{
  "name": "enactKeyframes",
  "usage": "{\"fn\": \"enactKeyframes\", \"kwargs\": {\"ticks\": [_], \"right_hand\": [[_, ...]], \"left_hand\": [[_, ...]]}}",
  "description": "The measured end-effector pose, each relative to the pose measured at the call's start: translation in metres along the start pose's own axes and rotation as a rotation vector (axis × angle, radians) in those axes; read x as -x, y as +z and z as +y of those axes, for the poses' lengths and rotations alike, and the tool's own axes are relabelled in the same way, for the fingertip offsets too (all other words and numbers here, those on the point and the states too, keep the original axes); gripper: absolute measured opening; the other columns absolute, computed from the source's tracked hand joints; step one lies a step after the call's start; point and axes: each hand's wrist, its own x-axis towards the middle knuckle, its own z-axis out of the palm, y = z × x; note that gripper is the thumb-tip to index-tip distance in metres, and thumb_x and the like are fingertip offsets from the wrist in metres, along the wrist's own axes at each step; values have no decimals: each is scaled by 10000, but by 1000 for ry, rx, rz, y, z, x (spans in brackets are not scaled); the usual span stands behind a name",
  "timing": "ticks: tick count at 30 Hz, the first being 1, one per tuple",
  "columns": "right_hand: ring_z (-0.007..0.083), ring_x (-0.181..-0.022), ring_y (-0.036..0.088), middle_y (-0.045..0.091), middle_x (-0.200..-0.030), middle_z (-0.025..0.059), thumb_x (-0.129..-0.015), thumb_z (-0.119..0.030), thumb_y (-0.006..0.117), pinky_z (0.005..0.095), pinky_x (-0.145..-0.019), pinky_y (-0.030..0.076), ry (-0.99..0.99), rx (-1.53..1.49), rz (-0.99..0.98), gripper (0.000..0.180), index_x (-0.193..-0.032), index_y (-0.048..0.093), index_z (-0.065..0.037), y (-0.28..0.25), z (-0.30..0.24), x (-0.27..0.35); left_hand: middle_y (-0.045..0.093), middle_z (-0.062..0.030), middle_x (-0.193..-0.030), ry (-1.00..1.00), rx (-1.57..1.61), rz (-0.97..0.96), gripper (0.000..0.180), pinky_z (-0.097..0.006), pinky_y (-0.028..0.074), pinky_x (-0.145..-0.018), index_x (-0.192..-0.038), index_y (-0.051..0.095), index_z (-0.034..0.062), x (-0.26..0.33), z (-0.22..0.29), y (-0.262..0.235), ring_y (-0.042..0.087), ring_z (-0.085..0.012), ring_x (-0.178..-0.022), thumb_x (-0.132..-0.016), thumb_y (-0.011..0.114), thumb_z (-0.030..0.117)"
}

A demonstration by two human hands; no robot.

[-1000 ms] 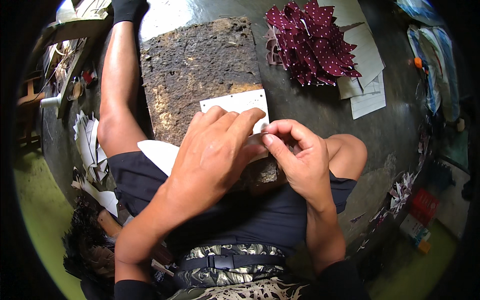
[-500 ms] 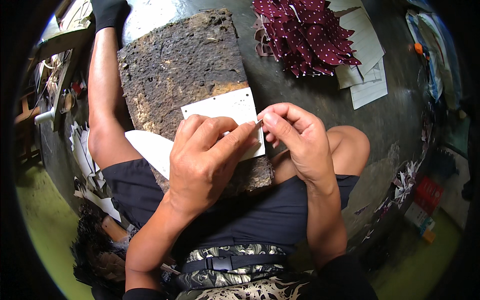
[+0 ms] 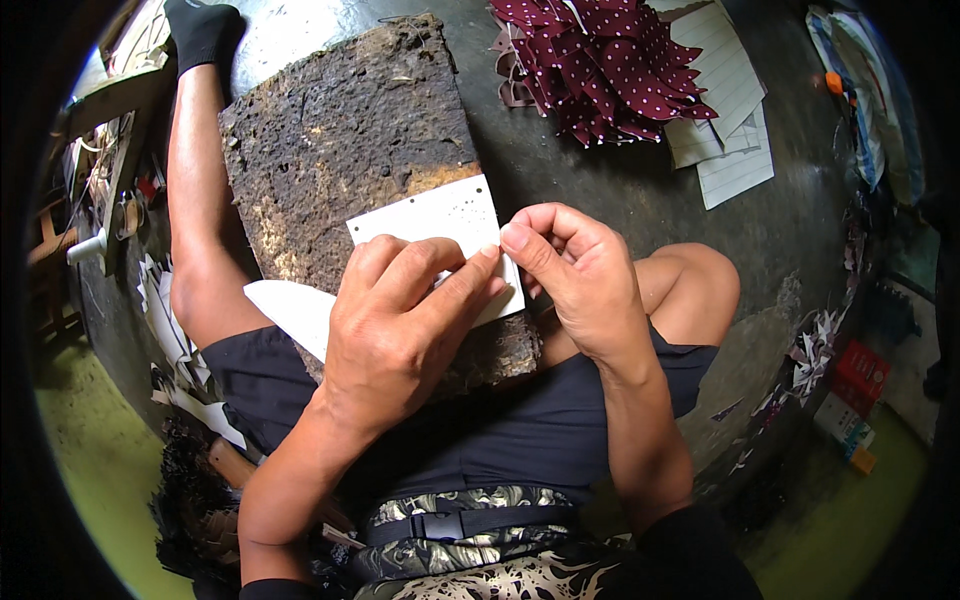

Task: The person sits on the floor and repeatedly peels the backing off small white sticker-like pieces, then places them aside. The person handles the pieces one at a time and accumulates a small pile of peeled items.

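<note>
A white sheet with small dark dots lies on a rough, dark brown slab across my lap. My left hand is closed over the sheet, fingers bent and pressed on it, index finger reaching its right edge. There my right hand is closed in a pinch, thumb against index finger, almost touching the left fingertips. What sits in that pinch is too small and covered to make out. From under my left hand a rounded white piece sticks out to the left; whether it joins the sheet is hidden.
Beyond the slab, a heap of maroon fabric pieces with white dots lies on the dark floor beside lined paper sheets. White scraps lie left of my leg, more scraps at the right by a red box.
My right hand has shifted slightly left, and its pinch now meets the sheet's edge by the left fingertips. The whole view has shifted a little; my left hand keeps its hold.
</note>
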Motion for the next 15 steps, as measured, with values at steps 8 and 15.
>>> {"fn": "enactKeyframes", "kwargs": {"ticks": [8, 15], "right_hand": [[26, -818, 558, 665, -885, -37, -1188, -301, 746, 246, -706, 499, -137, 99, 92, 307, -1122, 711, -3, 18, 13, 5], [58, -876, 593, 678, -887, 8, -1228, -372, 661, 294, -783, 541, -108, 121, 71, 399, -1087, 685, 0, 17, 18, 0]], "left_hand": [[727, -30, -1075, -8, -14, 4, 366, -409, 529, -795, -1264, 864, 103, -1, 1, 2, 631, -233, -889, -911, 945, 158], [735, -22, -1019, -31, 20, 42, 301, -399, 534, -783, -1183, 879, 109, 0, -1, 4, 664, -235, -868, -898, 963, 151]]}}
